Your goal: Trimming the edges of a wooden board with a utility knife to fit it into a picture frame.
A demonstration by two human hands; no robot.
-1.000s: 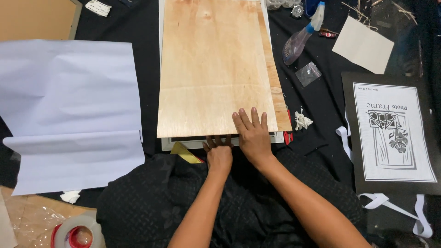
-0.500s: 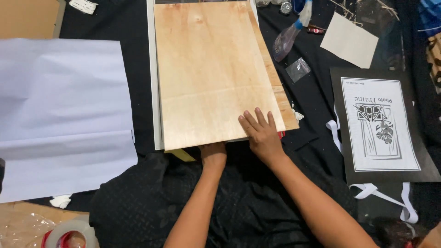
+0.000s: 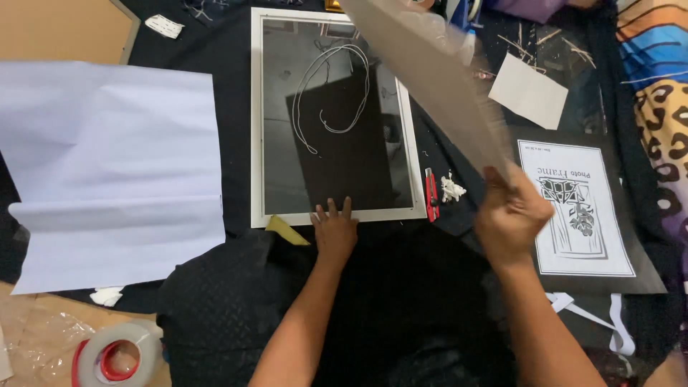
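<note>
A white picture frame (image 3: pixel 256 143) lies flat on black cloth, its dark glass reflecting a looped white cord. My left hand (image 3: pixel 334 229) rests with spread fingers on the frame's near edge. My right hand (image 3: pixel 510 218) grips a corner of the backing board (image 3: pixel 437 79), which is tilted up and to the right, off the frame.
A large white paper sheet (image 3: pixel 107 172) lies to the left. A red utility knife (image 3: pixel 431 195) and a crumpled white scrap (image 3: pixel 452 188) sit just right of the frame. A printed black-and-white sheet (image 3: pixel 580 215) lies at right, a tape roll (image 3: pixel 115 355) at bottom left.
The wooden backing board covered the frame before; my right hand has lifted it up and to the right, baring the glass. My left hand stayed at the frame's near edge.
</note>
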